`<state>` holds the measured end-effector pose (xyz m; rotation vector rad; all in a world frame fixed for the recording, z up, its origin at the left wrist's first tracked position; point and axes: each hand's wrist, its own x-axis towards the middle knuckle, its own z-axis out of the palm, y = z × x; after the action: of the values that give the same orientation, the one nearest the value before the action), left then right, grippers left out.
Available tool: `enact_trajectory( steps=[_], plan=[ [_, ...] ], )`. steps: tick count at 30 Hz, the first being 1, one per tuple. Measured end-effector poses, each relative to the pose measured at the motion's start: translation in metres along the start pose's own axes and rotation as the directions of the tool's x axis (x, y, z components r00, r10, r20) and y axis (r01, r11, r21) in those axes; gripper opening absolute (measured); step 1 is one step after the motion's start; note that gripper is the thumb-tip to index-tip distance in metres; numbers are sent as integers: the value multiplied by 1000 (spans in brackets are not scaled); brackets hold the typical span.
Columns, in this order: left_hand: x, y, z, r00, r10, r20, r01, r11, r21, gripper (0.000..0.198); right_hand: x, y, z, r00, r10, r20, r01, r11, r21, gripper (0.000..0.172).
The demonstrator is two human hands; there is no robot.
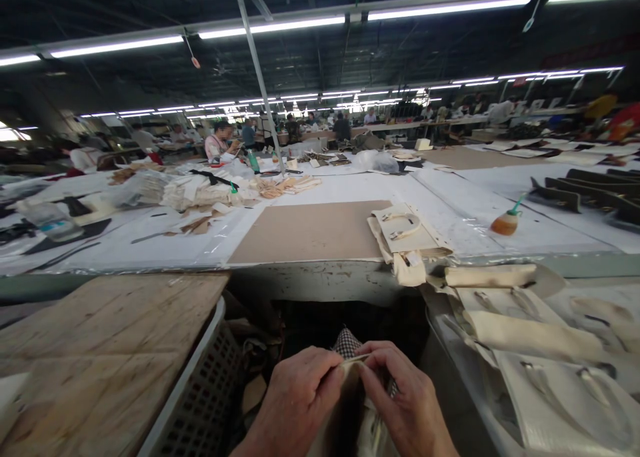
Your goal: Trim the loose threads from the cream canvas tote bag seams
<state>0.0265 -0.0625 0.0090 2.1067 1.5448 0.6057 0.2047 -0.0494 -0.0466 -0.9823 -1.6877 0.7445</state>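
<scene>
Low in the head view, my left hand [303,394] pinches the top edge of a cream piece [334,422] between thumb and fingers. Beside it on the right, my right hand [400,390] grips the same edge, its fingertips a short gap from those of my left hand. The piece hangs below my fingers, with a dark opening or shadow down its middle. Black-and-white checked cloth [346,342] shows just behind my fingertips. The lower part of the piece runs out of the frame.
Cream handled panels [565,390] are stacked at the right; another handled piece [405,227] lies on the white table [320,190]. A brown board [310,234], glue bottle [505,224], wooden board [100,350] and plastic basket [200,384] surround me. People sit farther back.
</scene>
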Motion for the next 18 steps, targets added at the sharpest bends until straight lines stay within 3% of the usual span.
enact_trajectory(
  steps=[7,10,14,18],
  plan=[
    [9,10,-12,997,-30,76,26,999,47,21,-4,-2,0,994,97,51,-97,995,-10,18],
    [18,14,-16,991,16,131,-31,993,114,12,-4,-4,-3,986,125,106,-126,992,6,18],
    [32,13,-10,978,105,180,-152,952,268,21,2,-5,-11,978,125,169,-130,991,20,19],
    [40,11,-3,981,83,178,-145,916,374,26,15,-3,-27,947,159,280,-183,981,62,23]
  ],
)
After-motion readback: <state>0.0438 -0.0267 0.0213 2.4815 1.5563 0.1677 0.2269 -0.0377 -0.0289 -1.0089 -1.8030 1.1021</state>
